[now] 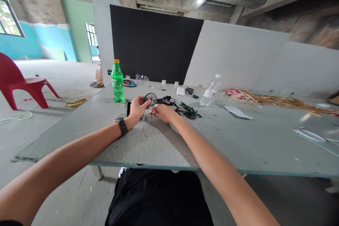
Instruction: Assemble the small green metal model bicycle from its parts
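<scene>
My left hand (137,108), with a dark watch on its wrist, pinches a small black spoked wheel (150,99) upright above the table. A dark green bit shows beside the wheel at my fingers. Just to the right, my right hand (163,113) is low over the table, its thumb and fingertips pressed together; whatever is between them is too small to make out. Beyond it lie black model bicycle parts (166,100). A small green model bicycle (189,110) with dark wheels rests to their right. Partly behind my left hand is a flat black object (129,108).
A green soda bottle (117,81) stands at left, a clear water bottle (211,90) at right. Behind lie a white box (180,91) and a crumpled plastic wrapper (142,77). Wood strips (280,102), a paper sheet (237,111) and a white cable coil (311,135) lie rightward.
</scene>
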Demonstrator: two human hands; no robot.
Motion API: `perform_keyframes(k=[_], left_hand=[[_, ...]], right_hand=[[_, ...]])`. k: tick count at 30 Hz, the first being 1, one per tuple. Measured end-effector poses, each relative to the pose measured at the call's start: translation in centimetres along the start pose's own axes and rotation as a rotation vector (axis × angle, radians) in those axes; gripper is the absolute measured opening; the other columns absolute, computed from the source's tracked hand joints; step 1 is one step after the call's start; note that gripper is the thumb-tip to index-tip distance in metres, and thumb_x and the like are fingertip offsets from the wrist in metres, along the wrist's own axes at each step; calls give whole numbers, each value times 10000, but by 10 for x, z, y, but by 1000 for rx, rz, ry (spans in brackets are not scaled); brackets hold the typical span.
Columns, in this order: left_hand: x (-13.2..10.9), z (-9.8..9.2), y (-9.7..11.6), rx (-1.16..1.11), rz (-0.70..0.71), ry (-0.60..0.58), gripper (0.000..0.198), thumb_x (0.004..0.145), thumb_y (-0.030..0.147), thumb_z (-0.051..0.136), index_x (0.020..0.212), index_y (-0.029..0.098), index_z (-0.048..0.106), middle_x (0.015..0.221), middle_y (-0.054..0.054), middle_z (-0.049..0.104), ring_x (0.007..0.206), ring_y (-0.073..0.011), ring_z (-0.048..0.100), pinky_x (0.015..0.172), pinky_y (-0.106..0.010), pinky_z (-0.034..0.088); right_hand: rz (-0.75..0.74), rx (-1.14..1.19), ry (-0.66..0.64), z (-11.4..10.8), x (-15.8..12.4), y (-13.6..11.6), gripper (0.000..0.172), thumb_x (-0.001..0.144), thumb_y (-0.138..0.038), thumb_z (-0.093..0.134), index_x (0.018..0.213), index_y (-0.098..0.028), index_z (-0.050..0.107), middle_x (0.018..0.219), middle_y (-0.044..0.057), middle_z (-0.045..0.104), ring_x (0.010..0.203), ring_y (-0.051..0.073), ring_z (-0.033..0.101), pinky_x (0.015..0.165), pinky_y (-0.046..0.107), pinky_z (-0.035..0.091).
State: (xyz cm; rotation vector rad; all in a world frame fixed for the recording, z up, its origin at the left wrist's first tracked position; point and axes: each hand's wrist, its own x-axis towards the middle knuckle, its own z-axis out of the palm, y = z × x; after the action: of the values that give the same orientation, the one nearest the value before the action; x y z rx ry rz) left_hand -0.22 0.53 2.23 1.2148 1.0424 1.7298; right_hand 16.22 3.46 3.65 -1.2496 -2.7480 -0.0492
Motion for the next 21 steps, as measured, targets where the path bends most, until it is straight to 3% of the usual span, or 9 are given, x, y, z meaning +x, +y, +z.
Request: perform_keyframes(k=[12, 21], left_hand=[[0, 2, -2, 15, 0, -8, 175, 771, 213, 756, 854, 156, 613, 819, -28, 674, 708, -136, 638, 631, -271, 570], [-1, 2, -1, -5, 1, -4, 169, 768, 203, 753, 843, 151, 612, 834, -35, 678, 703, -136, 641, 625, -275, 573]], right_hand=[[-17, -16, 28, 0, 0, -3, 244, 970, -200, 567, 1092, -237, 774, 1177, 88, 736, 1101, 227, 670, 853, 248, 459], [-68, -134, 21, -4, -3, -9, 319, 1019, -231, 459, 1125, -230, 760, 1170, 107, 720, 1098, 246, 650, 813, 271, 451]])
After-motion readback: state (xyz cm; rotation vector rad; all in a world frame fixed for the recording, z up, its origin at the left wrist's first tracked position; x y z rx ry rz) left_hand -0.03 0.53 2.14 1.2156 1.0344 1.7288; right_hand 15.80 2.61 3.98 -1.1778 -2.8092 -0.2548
